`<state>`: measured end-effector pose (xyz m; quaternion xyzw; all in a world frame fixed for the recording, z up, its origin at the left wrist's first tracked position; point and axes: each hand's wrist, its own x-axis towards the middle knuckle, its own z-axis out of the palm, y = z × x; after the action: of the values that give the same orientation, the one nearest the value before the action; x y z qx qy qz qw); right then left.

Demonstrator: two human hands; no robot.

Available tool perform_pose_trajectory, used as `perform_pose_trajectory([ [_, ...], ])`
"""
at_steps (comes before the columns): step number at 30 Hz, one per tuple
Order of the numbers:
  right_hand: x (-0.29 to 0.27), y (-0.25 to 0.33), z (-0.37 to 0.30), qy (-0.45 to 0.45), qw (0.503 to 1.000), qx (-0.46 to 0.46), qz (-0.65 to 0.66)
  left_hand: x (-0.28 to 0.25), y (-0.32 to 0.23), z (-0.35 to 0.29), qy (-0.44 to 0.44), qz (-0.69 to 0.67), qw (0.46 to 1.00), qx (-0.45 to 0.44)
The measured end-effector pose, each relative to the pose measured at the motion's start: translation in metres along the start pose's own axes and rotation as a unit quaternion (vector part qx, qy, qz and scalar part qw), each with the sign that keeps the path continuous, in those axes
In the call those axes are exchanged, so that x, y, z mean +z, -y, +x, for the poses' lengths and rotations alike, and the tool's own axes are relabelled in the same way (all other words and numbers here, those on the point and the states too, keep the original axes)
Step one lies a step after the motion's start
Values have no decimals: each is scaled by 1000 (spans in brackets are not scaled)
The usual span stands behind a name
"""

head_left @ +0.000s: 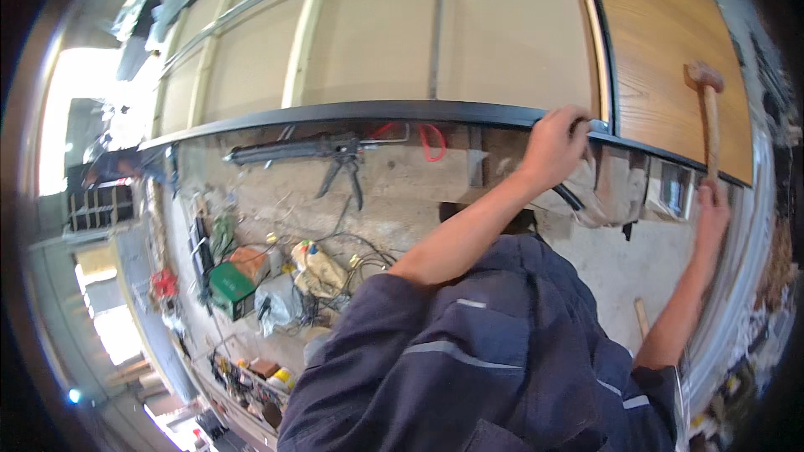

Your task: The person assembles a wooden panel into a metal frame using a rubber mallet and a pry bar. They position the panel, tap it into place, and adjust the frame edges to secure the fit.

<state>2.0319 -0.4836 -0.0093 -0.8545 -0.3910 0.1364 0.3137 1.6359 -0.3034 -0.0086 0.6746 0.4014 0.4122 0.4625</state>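
Right hand (713, 205) grips the mallet (711, 121) by its handle end, head over the wood-grain panel (653, 29); left hand (559, 146) curled on the dark frame rail (402, 111), can't tell if clamped; a poorly aimed swing could dent the panel or catch those knuckles.

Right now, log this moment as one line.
left grip: at dark frame edge | right grip: holding mallet by handle | mallet head: over wood-grain panel | caulking gun: unheld
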Motion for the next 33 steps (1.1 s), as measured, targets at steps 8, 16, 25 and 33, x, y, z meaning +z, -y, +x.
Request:
perform_pose_trajectory([
  [8, 117, 52, -222, 113, 979, 146, 87, -142, 59, -147, 178, 46, 963, -196],
  [16, 208, 130, -320, 268, 922, 223, 166, -255, 115, -206, 93, 59, 939, -326],
  [25, 216, 164, -298, 263, 927, 236, 126, -254, 126, -190, 72, -10, 946, -316],
  [33, 219, 165, -271, 281, 924, 228, 124, -249, 121, -182, 37, -1, 950, -309],
])
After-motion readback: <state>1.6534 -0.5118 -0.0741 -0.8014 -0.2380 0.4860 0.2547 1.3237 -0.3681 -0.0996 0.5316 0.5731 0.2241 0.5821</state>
